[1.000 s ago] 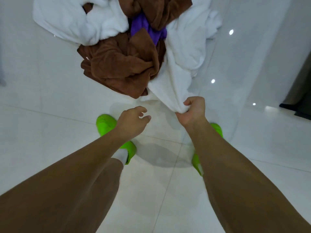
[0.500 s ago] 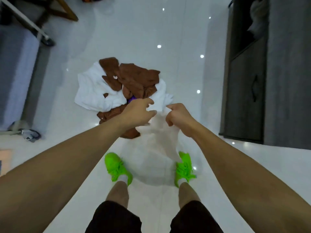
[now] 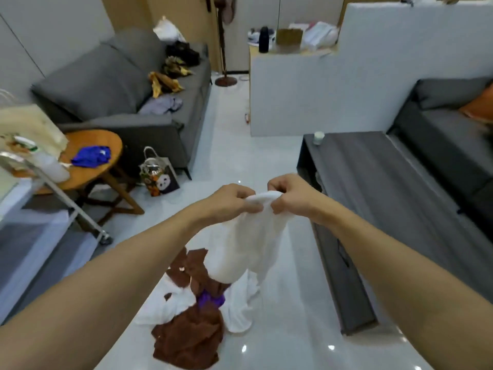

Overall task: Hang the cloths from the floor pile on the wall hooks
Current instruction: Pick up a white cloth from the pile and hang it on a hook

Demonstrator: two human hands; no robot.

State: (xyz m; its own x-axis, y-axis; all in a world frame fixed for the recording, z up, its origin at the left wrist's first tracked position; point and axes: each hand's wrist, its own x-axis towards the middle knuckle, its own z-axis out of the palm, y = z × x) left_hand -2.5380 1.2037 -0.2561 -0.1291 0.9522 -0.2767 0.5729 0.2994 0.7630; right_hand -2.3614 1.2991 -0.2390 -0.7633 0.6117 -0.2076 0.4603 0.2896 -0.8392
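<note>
We see a white cloth point(image 3: 250, 241) over a floor pile point(image 3: 194, 316) of brown, white and a bit of purple. The floor point(image 3: 288, 303) is shiny white. The sofa point(image 3: 120, 84) is grey. A blue cloth point(image 3: 92, 156) lies on the orange-brown round table point(image 3: 106, 140). A bag point(image 3: 159, 177) has a panda face.

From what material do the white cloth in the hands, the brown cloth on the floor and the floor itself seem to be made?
White cloth: probably soft terry or cotton, matte; it hangs in limp folds.
Brown cloth: likely plush microfibre or terry, with a fuzzy, matte, crumpled surface.
Floor: apparently glazed tile or polished stone, glossy; it mirrors ceiling lights.
</note>
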